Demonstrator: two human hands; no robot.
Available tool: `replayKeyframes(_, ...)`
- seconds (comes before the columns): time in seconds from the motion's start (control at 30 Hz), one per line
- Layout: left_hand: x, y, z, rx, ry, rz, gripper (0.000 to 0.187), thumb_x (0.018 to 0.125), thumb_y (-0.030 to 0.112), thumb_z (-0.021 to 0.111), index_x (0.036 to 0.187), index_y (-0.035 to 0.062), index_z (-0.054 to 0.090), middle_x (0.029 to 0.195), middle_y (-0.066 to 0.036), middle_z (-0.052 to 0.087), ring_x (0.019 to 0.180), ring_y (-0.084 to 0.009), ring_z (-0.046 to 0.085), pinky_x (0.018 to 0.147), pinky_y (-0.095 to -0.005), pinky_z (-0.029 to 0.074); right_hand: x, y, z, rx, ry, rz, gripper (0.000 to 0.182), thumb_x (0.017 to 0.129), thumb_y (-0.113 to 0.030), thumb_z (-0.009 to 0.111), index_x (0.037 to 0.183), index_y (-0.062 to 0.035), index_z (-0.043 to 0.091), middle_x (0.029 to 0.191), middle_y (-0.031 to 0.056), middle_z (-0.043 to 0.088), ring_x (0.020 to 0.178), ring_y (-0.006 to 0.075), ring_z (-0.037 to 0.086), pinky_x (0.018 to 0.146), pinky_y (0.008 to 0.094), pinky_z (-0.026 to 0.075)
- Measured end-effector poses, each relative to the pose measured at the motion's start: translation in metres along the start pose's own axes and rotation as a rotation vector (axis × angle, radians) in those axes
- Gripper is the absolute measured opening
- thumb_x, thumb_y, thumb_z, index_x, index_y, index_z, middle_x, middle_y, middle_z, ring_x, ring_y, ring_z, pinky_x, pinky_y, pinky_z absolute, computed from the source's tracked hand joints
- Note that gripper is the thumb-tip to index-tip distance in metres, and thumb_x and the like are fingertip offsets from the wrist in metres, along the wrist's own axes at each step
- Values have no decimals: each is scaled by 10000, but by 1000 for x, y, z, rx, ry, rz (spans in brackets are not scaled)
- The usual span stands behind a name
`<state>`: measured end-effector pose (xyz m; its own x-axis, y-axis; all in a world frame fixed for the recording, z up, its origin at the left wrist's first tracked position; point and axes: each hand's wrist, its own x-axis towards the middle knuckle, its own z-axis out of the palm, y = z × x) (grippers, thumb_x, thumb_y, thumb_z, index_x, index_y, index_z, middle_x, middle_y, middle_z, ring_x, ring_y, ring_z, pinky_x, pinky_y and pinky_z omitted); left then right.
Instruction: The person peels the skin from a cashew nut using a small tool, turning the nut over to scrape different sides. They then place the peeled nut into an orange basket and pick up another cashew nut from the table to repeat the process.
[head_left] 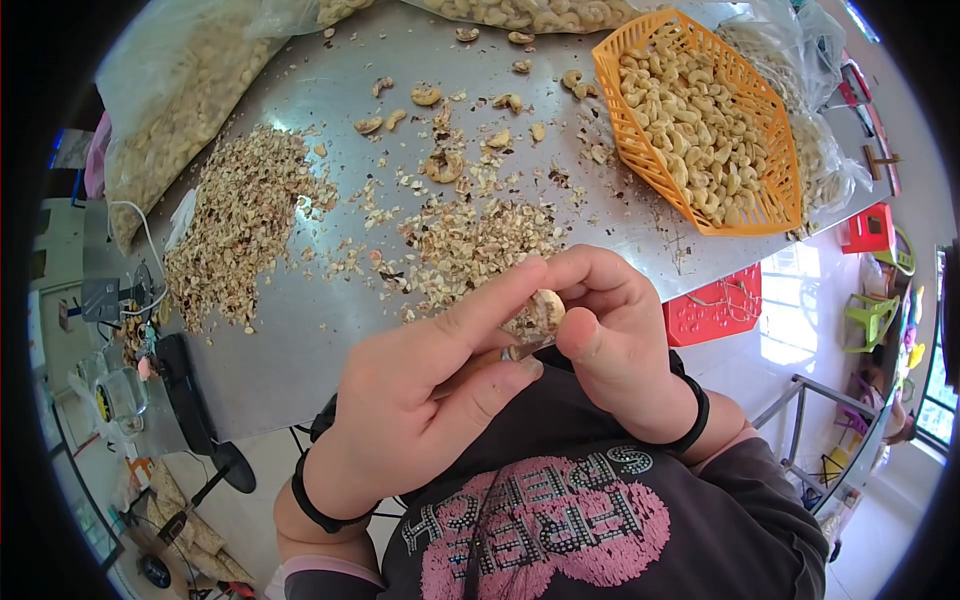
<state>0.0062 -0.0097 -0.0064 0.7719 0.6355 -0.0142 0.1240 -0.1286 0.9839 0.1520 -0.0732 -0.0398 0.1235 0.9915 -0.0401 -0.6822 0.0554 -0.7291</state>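
Observation:
Above my lap, near the table edge, my left hand (425, 385) is closed around a small knife (512, 352); its short metal part shows past the thumb. My right hand (625, 335) pinches a cashew (545, 312) between thumb and fingers. The knife's metal end is close against the nut's lower side; fingers partly hide both. The left index fingertip reaches over to the right hand's fingers. Just beyond the hands lies a loose pile of cashew skin flakes and chips (480, 240) on the metal table (330, 375).
An orange plastic basket (625, 135) of peeled cashews stands at the back right. A larger heap of bits (240, 215) lies at left, beside a clear bag of cashews (185, 110). Several loose cashews (425, 95) are scattered behind. A red stool (715, 305) is below the table's right edge.

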Motion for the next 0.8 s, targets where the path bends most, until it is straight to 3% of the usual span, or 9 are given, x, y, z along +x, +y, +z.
replayKeyframes(0.2,0,5,0,25,-8,-41,457,740,54,573,1177,66,439,878,-107,597,651,-149,585,593,-234,443,0,-1,0,-99,-13,-17,221,747,-132,622,865,14,505,741,67,563,613,105,533,565,218,431)
replayKeyframes(0.27,1,4,1,81,25,58,391,768,42,523,1150,7,451,750,-56,603,632,-59,530,501,-157,401,0,-1,0,-138,-12,-40,204,739,-127,630,837,5,510,728,59,561,608,100,532,573,220,432)
replayKeyframes(0.8,-1,10,3,-90,84,-48,356,796,104,492,1134,-5,464,724,-58,596,565,-45,497,463,-143,367,2,-4,1,-251,5,-41,132,748,-86,611,796,-7,517,715,48,570,623,99,540,624,235,430)
